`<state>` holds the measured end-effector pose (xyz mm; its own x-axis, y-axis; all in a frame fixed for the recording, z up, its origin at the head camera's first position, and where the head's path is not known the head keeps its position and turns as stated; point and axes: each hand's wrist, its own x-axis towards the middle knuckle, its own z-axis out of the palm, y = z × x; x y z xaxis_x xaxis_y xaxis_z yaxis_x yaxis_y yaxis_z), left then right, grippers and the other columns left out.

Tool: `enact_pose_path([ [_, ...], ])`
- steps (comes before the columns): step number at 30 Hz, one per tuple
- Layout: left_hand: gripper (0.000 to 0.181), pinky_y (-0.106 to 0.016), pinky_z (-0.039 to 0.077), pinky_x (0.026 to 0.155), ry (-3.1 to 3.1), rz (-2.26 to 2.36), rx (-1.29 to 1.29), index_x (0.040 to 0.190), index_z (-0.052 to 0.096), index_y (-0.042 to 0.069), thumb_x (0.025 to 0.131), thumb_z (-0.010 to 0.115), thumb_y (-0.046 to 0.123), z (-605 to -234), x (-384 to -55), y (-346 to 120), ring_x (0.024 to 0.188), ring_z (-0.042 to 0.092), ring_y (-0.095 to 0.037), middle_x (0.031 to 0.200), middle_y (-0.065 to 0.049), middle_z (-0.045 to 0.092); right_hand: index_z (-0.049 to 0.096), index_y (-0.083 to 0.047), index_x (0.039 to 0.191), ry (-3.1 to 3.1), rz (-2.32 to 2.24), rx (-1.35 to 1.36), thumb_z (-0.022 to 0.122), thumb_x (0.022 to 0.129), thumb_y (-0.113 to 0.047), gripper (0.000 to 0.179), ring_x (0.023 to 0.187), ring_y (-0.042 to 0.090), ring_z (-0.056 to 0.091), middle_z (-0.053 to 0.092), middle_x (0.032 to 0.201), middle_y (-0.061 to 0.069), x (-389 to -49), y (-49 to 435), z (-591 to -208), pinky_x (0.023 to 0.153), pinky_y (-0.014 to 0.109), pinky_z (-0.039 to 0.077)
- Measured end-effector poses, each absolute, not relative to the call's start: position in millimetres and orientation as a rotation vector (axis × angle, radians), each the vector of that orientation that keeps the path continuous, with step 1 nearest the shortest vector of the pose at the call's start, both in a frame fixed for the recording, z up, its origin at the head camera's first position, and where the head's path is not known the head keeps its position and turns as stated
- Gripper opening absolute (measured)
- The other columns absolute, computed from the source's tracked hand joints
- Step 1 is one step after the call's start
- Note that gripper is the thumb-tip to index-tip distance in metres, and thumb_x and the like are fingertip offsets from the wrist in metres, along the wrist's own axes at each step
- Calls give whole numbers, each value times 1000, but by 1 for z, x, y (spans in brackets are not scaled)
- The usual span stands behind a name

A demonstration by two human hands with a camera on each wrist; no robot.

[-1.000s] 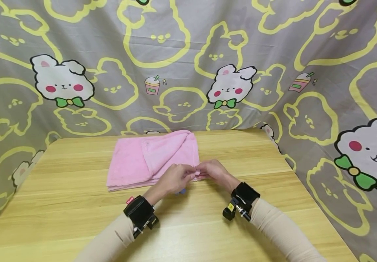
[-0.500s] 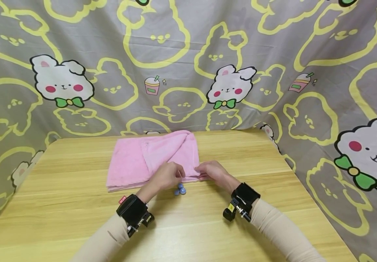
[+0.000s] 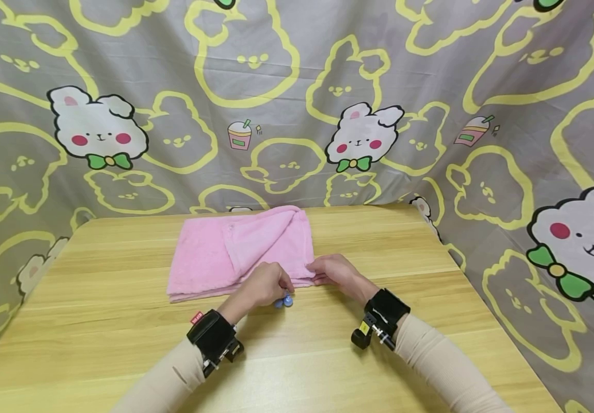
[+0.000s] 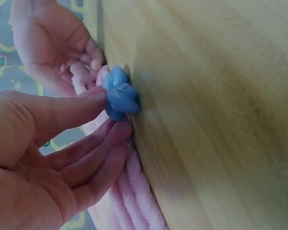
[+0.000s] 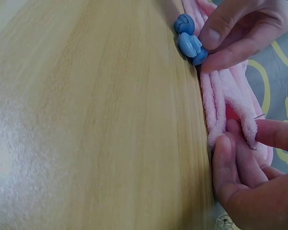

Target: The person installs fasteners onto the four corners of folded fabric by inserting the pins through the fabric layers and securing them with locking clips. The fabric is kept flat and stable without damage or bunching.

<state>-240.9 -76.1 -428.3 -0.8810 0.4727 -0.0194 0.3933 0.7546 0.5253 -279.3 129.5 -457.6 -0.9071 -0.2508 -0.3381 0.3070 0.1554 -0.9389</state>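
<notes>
A folded pink plush towel (image 3: 204, 255) lies toward the back of the table. My right hand (image 3: 338, 271) pinches its near right corner, with the towel's edge (image 5: 249, 127) between thumb and fingers in the right wrist view. A thin pin-like shaft (image 5: 260, 115) sticks out of the towel there. Just in front of the towel sits a small cluster of rounded blue plastic pieces (image 3: 288, 300). My left hand (image 3: 266, 284) reaches down to them, thumb and fingertips around one blue piece (image 4: 116, 114). Another blue piece (image 5: 184, 23) lies beside it.
The wooden table (image 3: 286, 367) stretches out in front of the towel and to both sides. A grey curtain (image 3: 286, 126) with yellow outlines and white rabbits hangs behind the table and along its sides.
My left hand has left the towel corner, moved left and toward me, and come down to the blue pieces, taking one between its fingertips. The right hand has stayed at the corner.
</notes>
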Motion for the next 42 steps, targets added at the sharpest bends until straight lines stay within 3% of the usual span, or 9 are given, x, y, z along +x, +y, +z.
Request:
enact_pose_path([
  [5, 12, -35, 54, 80, 2801, 788, 721, 77, 80, 12, 81, 78, 1, -429, -241, -76, 73, 64, -11, 74, 4, 76, 67, 9, 102, 2022, -1803, 50, 65, 92, -5, 17, 73, 11, 62, 62, 81, 0, -279, 131, -458, 75, 26, 58],
  [10, 9, -28, 51, 71, 2760, 919, 714, 76, 76, 7, 82, 76, 1, -426, -246, -79, 67, 59, -8, 72, -1, 74, 67, 10, 104, 2019, -1807, 53, 65, 92, -5, 19, 73, 11, 63, 63, 80, 1, -279, 131, -458, 74, 25, 57],
  [20, 3, -34, 54, 78, 2764, 1117, 555, 85, 78, 9, 85, 75, 7, -418, -264, -83, 77, 67, -12, 81, -1, 76, 67, 13, 112, 2022, -1809, 52, 67, 92, -7, 28, 73, 12, 65, 67, 83, 2, -281, 132, -460, 76, 27, 59],
  [29, 18, -30, 49, 77, 2766, 1368, 394, 98, 81, 11, 90, 66, 4, -423, -272, -76, 86, 64, -15, 99, -4, 78, 70, 8, 107, 1959, -1872, 102, 69, 91, -7, 23, 71, 12, 69, 73, 81, 5, -280, 130, -454, 77, 30, 60],
  [35, 15, -34, 53, 81, 2759, 1451, 329, 99, 79, 12, 90, 70, 4, -423, -276, -72, 92, 71, -19, 97, -7, 79, 70, 7, 108, 1950, -1889, 100, 70, 91, -9, 23, 69, 12, 69, 74, 83, 6, -277, 127, -446, 76, 30, 60],
  [42, 14, -33, 57, 80, 2691, 1509, 293, 102, 78, 9, 88, 75, 5, -424, -275, -69, 86, 74, -18, 95, -9, 79, 67, 11, 115, 1911, -1883, 59, 67, 92, -4, 28, 77, 13, 71, 73, 90, 6, -277, 129, -445, 81, 30, 60],
])
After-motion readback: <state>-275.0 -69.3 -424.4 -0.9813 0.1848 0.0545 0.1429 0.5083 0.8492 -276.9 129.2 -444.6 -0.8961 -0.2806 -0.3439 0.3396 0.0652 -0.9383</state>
